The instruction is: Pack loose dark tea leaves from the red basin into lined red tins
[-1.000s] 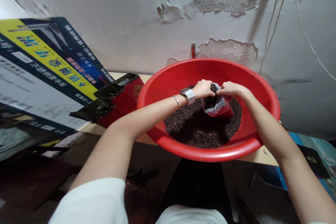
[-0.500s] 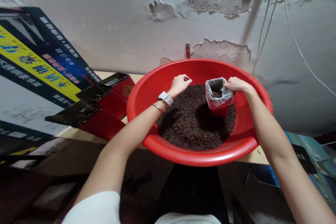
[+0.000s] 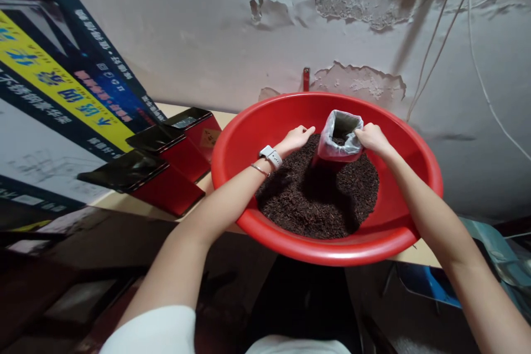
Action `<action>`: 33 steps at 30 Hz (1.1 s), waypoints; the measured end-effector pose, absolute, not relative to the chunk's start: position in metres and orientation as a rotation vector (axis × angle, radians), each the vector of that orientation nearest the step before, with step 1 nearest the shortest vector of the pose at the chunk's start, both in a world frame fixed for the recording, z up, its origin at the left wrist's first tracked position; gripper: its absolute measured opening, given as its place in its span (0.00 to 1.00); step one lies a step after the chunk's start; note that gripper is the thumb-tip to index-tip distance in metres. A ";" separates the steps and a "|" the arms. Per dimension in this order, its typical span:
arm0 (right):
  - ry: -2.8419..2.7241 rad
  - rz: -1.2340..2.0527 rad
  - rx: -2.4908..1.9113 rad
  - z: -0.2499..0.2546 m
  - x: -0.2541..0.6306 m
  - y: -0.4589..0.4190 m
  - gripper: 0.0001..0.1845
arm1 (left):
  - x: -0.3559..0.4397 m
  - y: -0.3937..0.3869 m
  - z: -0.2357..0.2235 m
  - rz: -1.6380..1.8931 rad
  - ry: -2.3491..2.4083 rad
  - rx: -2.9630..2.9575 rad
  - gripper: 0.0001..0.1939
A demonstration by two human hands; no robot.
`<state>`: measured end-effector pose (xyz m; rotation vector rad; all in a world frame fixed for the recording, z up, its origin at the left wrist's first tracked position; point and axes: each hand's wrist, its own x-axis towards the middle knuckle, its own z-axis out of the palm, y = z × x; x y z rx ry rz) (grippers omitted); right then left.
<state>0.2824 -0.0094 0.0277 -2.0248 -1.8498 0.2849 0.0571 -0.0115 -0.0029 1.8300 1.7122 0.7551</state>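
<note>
Red box, lined with a clear plastic bag, is what we have before us, inside the big red basin and over the heap of dark dried leaves. Our right hand pinches it by the right side of its mouth, where the bag folds over the rim; gripping there likely keeps the bag from slipping inward. Its mouth faces up towards us, so we can see some dark leaves inside. We cannot tell whether its base rests on the heap or hangs clear, since shadow hides it.

Our left hand is apart from the box, over the left side of the heap, fingers curled towards the thumb. We cannot tell whether it holds any leaves. Staying off the mouth leaves the way in unblocked.

Our basin sits on the bench and juts past its near edge, probably to keep the heap within easy reach; its broad, sloping wall would catch spills. To its left, three more red boxes stand in a row running from the near edge towards the far edge, tops up, placed handily, we judge, yet out of our arms' way.
</note>
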 end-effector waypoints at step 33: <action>-2.415 -0.111 -2.173 0.032 0.287 -0.018 0.23 | 0.098 -0.045 -0.117 -0.328 1.092 2.408 0.35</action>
